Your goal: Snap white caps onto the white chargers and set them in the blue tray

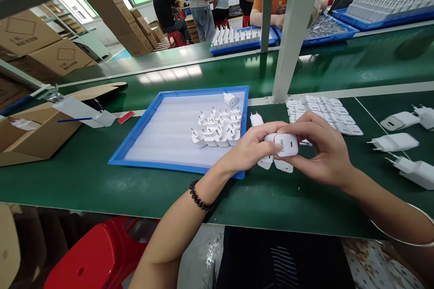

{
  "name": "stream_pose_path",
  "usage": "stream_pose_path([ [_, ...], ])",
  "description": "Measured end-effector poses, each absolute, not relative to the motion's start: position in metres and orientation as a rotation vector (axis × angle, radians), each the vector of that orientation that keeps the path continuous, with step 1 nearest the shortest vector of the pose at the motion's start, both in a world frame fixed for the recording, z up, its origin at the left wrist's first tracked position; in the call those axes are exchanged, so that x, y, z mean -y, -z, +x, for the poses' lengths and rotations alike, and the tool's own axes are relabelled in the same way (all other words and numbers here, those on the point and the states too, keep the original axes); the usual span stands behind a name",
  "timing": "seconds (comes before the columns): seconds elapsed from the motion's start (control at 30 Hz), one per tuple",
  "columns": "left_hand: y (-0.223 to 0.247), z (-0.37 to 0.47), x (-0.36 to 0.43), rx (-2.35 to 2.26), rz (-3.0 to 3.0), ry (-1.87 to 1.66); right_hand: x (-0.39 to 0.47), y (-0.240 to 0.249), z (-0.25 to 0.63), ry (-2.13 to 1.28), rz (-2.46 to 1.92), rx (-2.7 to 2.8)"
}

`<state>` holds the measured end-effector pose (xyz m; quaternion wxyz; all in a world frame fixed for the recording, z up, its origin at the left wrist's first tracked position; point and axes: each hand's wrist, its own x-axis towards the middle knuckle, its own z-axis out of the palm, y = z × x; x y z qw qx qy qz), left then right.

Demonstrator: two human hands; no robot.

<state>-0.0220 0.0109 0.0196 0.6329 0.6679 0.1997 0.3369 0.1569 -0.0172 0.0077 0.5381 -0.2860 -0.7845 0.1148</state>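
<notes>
Between my two hands is a white charger plug [287, 144] with a small port in its face, held above the bench. My left hand [256, 144] grips its left side, thumb on the front face. Closed on the right side are the fingers of my right hand [322, 151]. More white plug pieces [283, 165] lie just below and behind my hands. To the left, a blue-rimmed tray [162, 168] holds a cluster of white plugs [217, 131] with prongs up, plus one lying apart [230, 99].
Flat white pieces [325, 113] sit in rows behind my right hand. Several pronged plugs [395, 142] lie at the right. An open carton [44, 135], a red piece [126, 117] and a metal post [288, 31] stand around the bench. Co-workers are across the conveyor [210, 70].
</notes>
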Motion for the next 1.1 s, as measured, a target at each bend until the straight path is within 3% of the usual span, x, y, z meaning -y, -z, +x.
stream_pose_path([
  [1.1, -0.0167, -0.0212, -0.0147, -0.369, 1.306, -0.693, 0.018, -0.0103, 0.1593, -0.389, -0.699, 1.884],
])
